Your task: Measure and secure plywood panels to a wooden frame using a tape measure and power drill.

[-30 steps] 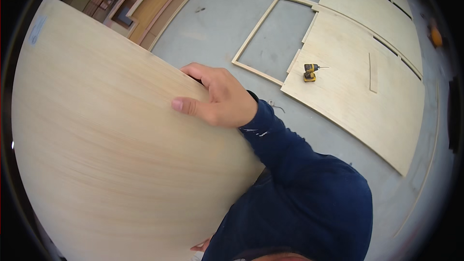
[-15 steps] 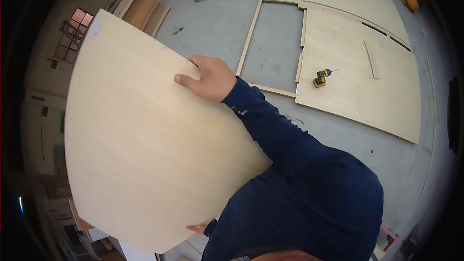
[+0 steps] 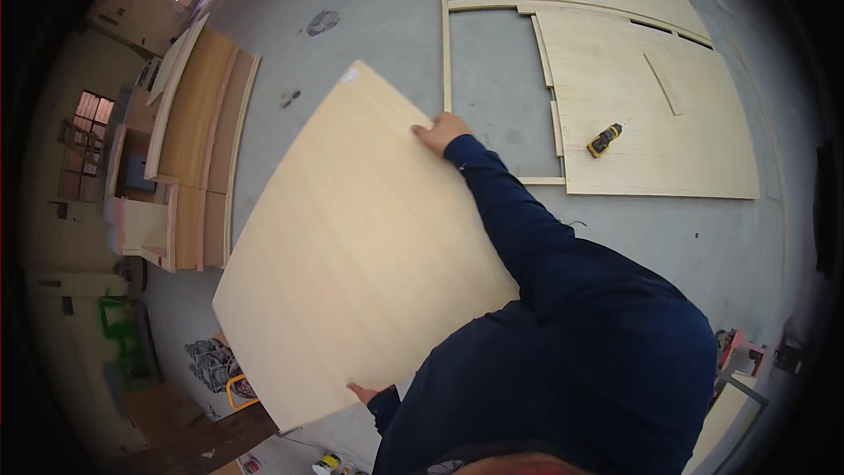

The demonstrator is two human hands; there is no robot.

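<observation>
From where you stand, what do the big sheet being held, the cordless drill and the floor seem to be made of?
Sheet: wood, probably plywood or veneered board, apparently unpainted; its pale face shows fine parallel grain.
Cordless drill: likely a moulded plastic casing, judging by its yellow and black colouring.
Floor: probably concrete, smooth, grey and stained; whether it is coated, I cannot tell.

Dark navy long-sleeved top (image 3: 545, 369), rounded shoulder (image 3: 659, 317), creased right sleeve (image 3: 512, 220), matching dark left cuff (image 3: 383, 405), bare hands (image 3: 446, 134)
</observation>
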